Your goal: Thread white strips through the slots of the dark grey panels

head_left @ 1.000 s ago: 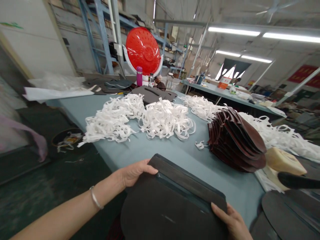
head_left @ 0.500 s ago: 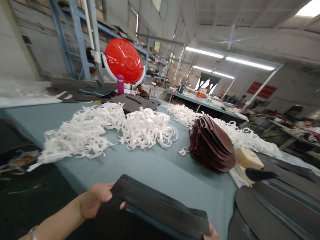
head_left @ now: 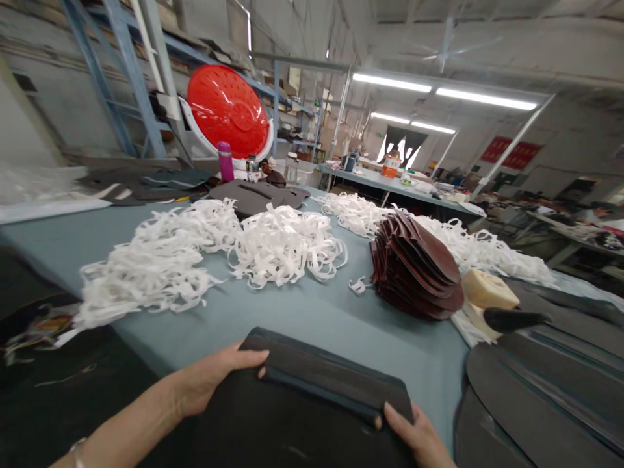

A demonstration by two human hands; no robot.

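A black sheet piece with a slot near its top edge (head_left: pixel 312 416) is held up over the near side of the table. My left hand (head_left: pixel 214 377) grips its upper left corner, thumb in front and a fingertip showing through the slot. At the right end my right hand (head_left: pixel 414 435) pinches the same piece, its thumb along the slot. Beyond it lie piles of white looped strips (head_left: pixel 287 247) and a stack of dark brown rounded pieces (head_left: pixel 416 266). The lower part of the black piece runs out of view.
More dark slotted pieces (head_left: pixel 531 396) are piled at the right, beside a yellowish block (head_left: pixel 490 289) and a black handle-like object (head_left: pixel 517 320). A red basin (head_left: pixel 231 110), a pink bottle (head_left: pixel 225 162) and grey slotted pieces (head_left: pixel 258 195) stand or lie at the back of the blue-green table (head_left: pixel 312 309).
The black piece has risen slightly and tilted more level. My right hand has come further into view on its right end, and my left hand has moved up and to the right.
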